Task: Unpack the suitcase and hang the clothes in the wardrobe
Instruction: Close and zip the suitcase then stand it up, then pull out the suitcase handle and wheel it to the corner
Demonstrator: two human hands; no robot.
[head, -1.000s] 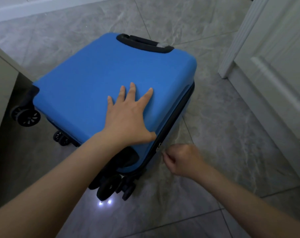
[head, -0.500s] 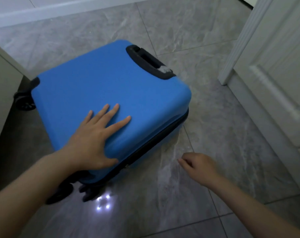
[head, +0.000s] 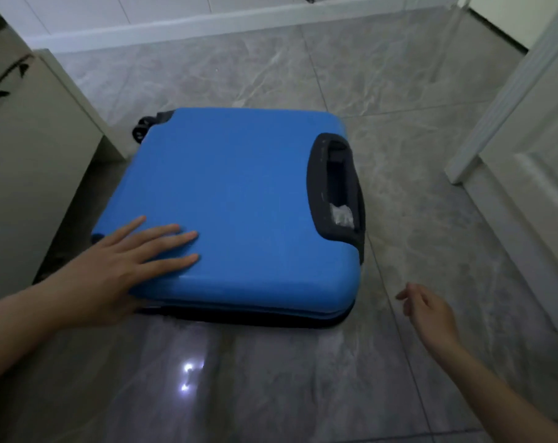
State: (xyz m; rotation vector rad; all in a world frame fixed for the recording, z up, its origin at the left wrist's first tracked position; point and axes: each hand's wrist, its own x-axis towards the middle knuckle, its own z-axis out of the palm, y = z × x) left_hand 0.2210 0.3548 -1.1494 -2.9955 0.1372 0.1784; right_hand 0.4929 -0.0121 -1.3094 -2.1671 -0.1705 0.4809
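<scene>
The blue suitcase (head: 233,199) lies flat on the grey tiled floor (head: 415,100), lid side up, its black carry handle (head: 335,190) at the right end and its wheels (head: 143,127) at the far left corner. The dark zip seam (head: 239,316) runs along the near edge, and the lid looks closed. The left hand (head: 124,266) rests flat on the near left part of the lid, fingers straight and spread, its grip apart. The right hand (head: 428,311) hovers just off the near right corner, fingers loosely curled, holding nothing.

The step in hand is likely opening the case. It would go best with the left palm steadying the shell while the right hand finds the zip pull along that seam, which I cannot make out. A panelled door (head: 533,174), perhaps the wardrobe's, stands to the right.
</scene>
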